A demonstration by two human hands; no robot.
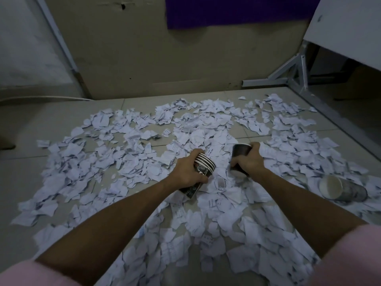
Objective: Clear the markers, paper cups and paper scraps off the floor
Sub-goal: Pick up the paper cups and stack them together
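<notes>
Two bare forearms in pale pink sleeves (31, 273) reach forward from the bottom edge, over torn white paper scraps (127, 162) that lie thick under and around both hands on the grey tiled floor (24, 129). The left hand (188, 169) curls its fingers round a nested stack of dark paper cups with striped rims (203, 169), held tilted with the rims pointing up and away from the wrist. Just to its right, with a small gap between them, the right hand (250, 161) grips a single dark paper cup (241, 153) from above, low over the scraps; whether that cup touches the floor is unclear. Further right of the right hand, well apart from it, a blurred paper cup with a white inside (342, 188) lies on its side among the scraps, mouth facing left. Beyond both hands the litter spreads to a beige wall (165, 58); a grey metal frame (288, 73) stands at the far right, and a purple panel (237, 11) hangs on the wall above.
</notes>
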